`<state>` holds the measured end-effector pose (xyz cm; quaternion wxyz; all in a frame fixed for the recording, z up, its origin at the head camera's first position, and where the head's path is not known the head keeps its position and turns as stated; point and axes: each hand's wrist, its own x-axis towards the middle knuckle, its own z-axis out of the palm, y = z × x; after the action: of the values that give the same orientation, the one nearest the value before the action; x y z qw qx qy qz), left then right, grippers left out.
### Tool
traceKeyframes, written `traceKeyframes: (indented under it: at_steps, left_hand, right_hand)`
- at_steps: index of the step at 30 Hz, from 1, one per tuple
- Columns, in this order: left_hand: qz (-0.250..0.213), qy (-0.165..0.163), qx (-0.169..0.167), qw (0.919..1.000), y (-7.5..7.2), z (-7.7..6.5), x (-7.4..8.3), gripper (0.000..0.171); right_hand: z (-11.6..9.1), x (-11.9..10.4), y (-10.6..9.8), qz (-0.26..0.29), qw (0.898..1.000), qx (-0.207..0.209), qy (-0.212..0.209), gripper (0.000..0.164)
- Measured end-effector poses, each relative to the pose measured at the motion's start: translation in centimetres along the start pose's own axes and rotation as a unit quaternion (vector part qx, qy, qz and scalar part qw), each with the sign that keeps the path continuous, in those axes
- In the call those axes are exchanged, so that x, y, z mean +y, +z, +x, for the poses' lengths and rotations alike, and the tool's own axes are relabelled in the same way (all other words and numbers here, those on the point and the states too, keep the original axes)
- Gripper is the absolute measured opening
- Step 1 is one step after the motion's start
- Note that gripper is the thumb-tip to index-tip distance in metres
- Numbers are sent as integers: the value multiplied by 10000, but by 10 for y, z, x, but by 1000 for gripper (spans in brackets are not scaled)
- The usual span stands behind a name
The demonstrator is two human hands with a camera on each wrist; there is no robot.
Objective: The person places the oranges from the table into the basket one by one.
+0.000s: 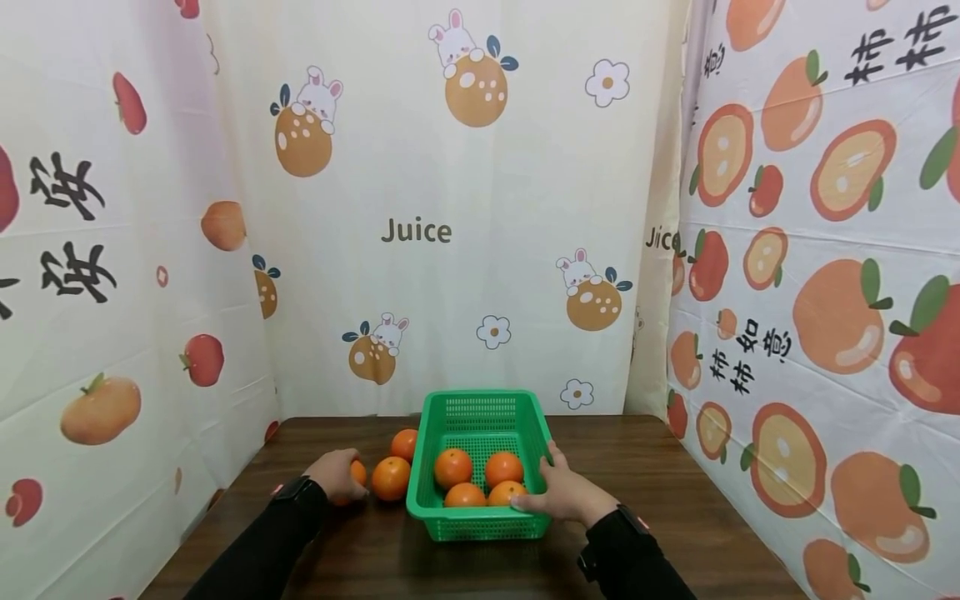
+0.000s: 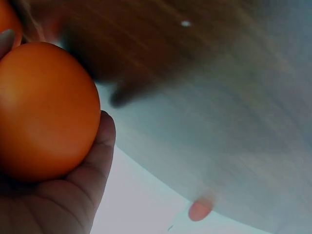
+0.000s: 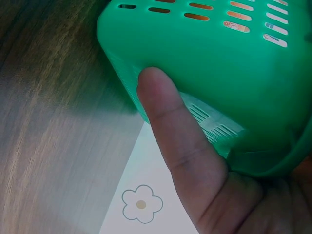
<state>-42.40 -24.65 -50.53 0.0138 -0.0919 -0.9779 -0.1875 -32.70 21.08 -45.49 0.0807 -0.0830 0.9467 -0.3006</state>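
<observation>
In the head view my left hand (image 1: pixel 337 475) is at the left of the table, gripping an orange (image 1: pixel 358 473). Up close in the left wrist view, that smooth orange (image 2: pixel 48 114) sits in the palm with a digit along its side. Two more oranges lie just right of it, one nearer (image 1: pixel 391 478) and one behind (image 1: pixel 404 444). My right hand (image 1: pixel 573 493) holds the green plastic basket (image 1: pixel 480 527) at its near right corner, thumb over the rim. One finger (image 3: pixel 168 119) lies along its outer wall. Several oranges (image 1: pixel 453 468) rest in the basket's near half.
The basket stands on a dark wood table (image 1: pixel 600 446). Printed fabric curtains (image 1: pixel 480 183) close off the back and both sides. Another bit of orange fruit (image 2: pixel 9 24) shows at the corner of the left wrist view.
</observation>
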Motion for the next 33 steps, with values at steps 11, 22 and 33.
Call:
traceKeyframes:
  at_steps: [11, 22, 33]
  left_hand:
    - [-211, -172, -25, 9996, -1, -6, 0, 72]
    - [-166, -46, 172, 9997, 6, -4, -4, 63]
    - [-207, -56, -35, 9998, 3, -5, -3, 68]
  right_hand:
    - [-1, 2, 1, 73, 10000, 9, 29, 115]
    - [1, 2, 3, 142, 9999, -11, -1, 115]
    - [0, 2, 2, 90, 9999, 49, -7, 112]
